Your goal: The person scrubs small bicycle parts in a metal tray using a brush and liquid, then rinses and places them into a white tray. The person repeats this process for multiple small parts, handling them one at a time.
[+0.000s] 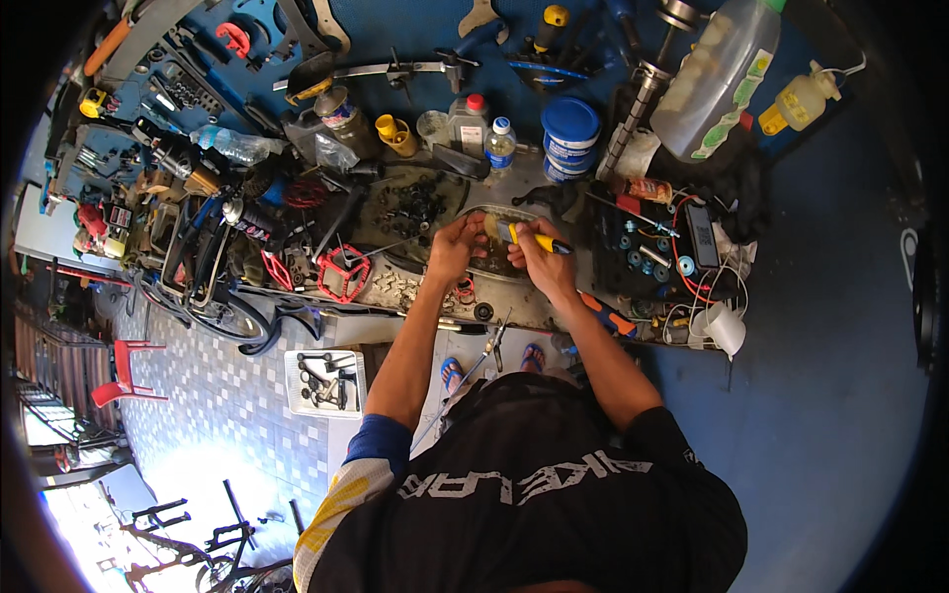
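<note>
The tool handle (546,240) is coloured yellow and black, the tub (570,136) blue and white, one bottle cap (475,102) red; the floor (222,381) is patterned with grey and white squares.

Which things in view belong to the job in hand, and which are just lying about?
Apparently in use:
- yellow-and-black-handled tool, likely a brush, in the right hand
- shallow oval tray below the hands
- left hand: whatever it holds is unclear

Seemingly lying about:
- red cage-like pedal
- round blue-and-white tub
- rectangular white basket
</note>
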`<state>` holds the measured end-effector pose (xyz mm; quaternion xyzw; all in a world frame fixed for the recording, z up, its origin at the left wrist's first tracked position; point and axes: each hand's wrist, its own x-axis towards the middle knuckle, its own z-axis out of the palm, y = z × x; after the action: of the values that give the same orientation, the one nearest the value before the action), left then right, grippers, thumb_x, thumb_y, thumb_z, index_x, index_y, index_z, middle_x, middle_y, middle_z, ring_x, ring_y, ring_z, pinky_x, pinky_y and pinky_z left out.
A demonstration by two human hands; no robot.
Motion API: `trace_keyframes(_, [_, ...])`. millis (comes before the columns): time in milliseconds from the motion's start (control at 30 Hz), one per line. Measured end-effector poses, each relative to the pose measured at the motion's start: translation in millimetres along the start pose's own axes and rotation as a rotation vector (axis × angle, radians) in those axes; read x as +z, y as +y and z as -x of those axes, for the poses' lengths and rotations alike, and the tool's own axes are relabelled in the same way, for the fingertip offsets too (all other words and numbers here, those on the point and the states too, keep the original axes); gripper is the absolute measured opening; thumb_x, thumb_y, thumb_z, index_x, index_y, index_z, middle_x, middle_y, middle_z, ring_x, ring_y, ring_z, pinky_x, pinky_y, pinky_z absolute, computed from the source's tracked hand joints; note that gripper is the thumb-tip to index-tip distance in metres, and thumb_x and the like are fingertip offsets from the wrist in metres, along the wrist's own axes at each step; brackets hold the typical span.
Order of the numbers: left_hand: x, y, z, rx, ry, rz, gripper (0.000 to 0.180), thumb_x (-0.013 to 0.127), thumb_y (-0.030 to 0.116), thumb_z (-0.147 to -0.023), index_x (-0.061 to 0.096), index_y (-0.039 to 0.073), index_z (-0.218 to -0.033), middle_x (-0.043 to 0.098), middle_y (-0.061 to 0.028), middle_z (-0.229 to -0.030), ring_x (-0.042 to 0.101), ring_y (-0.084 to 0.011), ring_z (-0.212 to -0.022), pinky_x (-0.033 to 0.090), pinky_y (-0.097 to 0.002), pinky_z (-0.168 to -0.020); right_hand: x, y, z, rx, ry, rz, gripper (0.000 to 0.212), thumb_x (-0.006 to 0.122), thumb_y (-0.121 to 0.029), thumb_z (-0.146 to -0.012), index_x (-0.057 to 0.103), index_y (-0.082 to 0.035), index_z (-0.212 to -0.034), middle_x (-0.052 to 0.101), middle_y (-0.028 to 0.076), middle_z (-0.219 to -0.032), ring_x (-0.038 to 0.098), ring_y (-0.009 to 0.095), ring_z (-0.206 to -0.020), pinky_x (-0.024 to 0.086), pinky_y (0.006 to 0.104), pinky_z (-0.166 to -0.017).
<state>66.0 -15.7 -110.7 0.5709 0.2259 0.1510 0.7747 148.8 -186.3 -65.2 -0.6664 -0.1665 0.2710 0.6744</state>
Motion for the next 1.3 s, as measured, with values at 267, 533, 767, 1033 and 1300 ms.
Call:
trace_keyframes(267, [6,15,4,-0.12,-0.131,-0.693,0.034,0.054,0.01,-0.104,0.064,0.002,-0.135,0.074,-0.0152,-0.099,0.073,-0.0163,-0.08,0.064,-0.0337,-0.062,-58,20,3,-0.196,-0.073,0.709,0.023,0.074,-0.029,-0.087,0.067,-0.01,-0.097,0.074,0.016,-0.091,0.072,0.037,-0.081,0.054,0.0433,-0.07])
trace_keyframes(533, [9,3,-6,-0.029,-0.202,-0.705,0.038,0.052,0.004,-0.1,0.062,0.0,-0.137,0.072,-0.0181,-0.113,0.073,-0.0221,-0.096,0.066,-0.0337,-0.074,-73,24,1,-0.302,-0.092,0.776,0.024,0.075,-0.03,-0.087,0.067,-0.01,-0.098,0.074,0.015,-0.09,0.072,0.037,-0.084,0.055,0.0448,-0.07])
trace_keyframes(767, [22,-14,3,0.044,-0.027,-0.365,0.04,0.049,0.0,-0.099,0.06,0.003,-0.138,0.073,-0.0175,-0.11,0.074,-0.021,-0.099,0.062,-0.0328,-0.083,-22,-2,-2,0.007,-0.092,-0.009,0.025,0.071,-0.03,-0.095,0.066,-0.006,-0.096,0.07,0.011,-0.078,0.07,0.02,-0.067,0.054,0.0356,-0.062])
trace_keyframes(1033, [20,-5,11,-0.027,0.006,-0.055,0.032,0.047,0.007,-0.108,0.059,-0.007,-0.135,0.069,-0.0114,-0.123,0.068,-0.0187,-0.111,0.058,-0.032,-0.094,-7,-19,-3,-0.058,0.051,0.041,0.024,0.067,-0.024,-0.098,0.061,-0.002,-0.089,0.064,0.004,-0.069,0.061,0.008,-0.061,0.048,0.0284,-0.055])
trace_keyframes(1300, [18,-5,10,-0.194,0.145,0.184,0.03,0.05,0.006,-0.104,0.049,-0.002,-0.133,0.069,-0.0166,-0.119,0.069,-0.0236,-0.105,0.06,-0.0382,-0.088,-23,-7,8,-0.4,-0.151,0.472,0.017,0.073,-0.018,-0.092,0.068,-0.003,-0.097,0.069,0.013,-0.082,0.07,0.017,-0.077,0.052,0.0348,-0.068])
